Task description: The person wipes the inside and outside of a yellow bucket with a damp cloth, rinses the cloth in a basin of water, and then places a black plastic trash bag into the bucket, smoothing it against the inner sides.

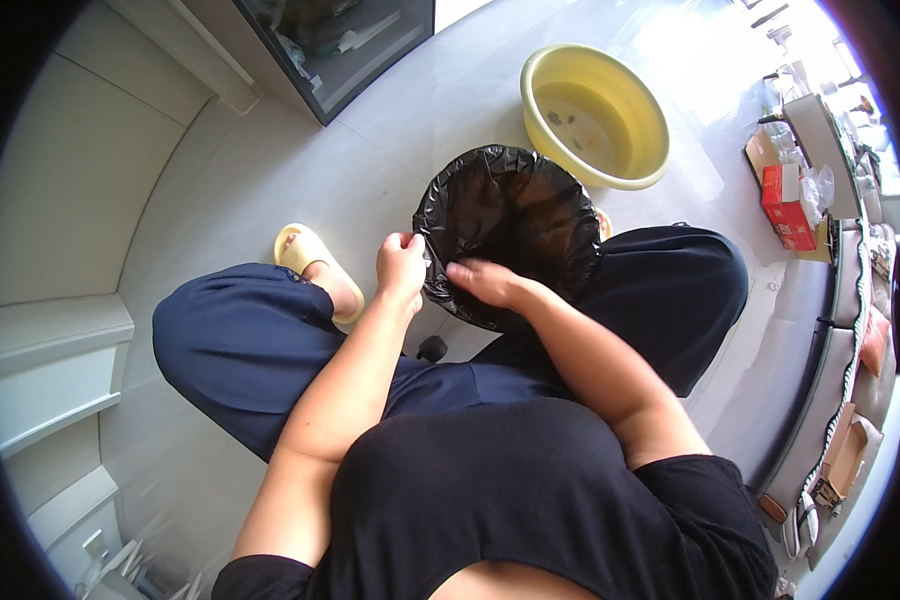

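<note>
Between my knees stands a round bin lined with a black plastic bag (529, 225), its edge folded over the rim all the way round. My left hand (400, 270) is at the near-left part of the rim, thumb and fingers closed on the bag's edge. Just inside that rim is my right hand (489, 283), fingers stretched out and slightly blurred, with nothing visible in it. Whether its fingertips press on the liner is not clear. The bin's lower body is mostly hidden under the bag.
Beyond the bin is a yellow plastic basin (596, 112) with murky water and dark bits. A slipper (311, 255) is on my left foot. White cabinets (52, 352) line the left; a dark glass-fronted cabinet (345, 45) stands ahead. A sofa (814, 375) and red box (787, 206) are right.
</note>
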A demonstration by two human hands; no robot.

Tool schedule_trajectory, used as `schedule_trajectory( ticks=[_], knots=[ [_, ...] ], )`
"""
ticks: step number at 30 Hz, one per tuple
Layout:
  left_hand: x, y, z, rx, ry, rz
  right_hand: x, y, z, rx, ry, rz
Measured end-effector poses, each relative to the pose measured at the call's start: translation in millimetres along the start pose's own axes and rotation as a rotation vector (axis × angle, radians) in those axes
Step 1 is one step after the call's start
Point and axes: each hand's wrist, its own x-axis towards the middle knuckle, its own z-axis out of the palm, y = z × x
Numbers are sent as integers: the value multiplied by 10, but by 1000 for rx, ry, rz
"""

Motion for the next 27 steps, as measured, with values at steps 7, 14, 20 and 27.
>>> schedule_trajectory(
  ticks=[7,14,20,27],
  knots=[
    [60,-64,-97,54,-5,25,148,81,-170,-163,152,26],
    [-26,66,-45,189,24,209,222,180,-323,-409,822,-247],
    [-138,130,-58,595,129,569,-187,-139,-338,-504,248,-49],
    [-417,327,85,1048,-26,1322,-291,-7,-472,-507,177,41]
  ],
)
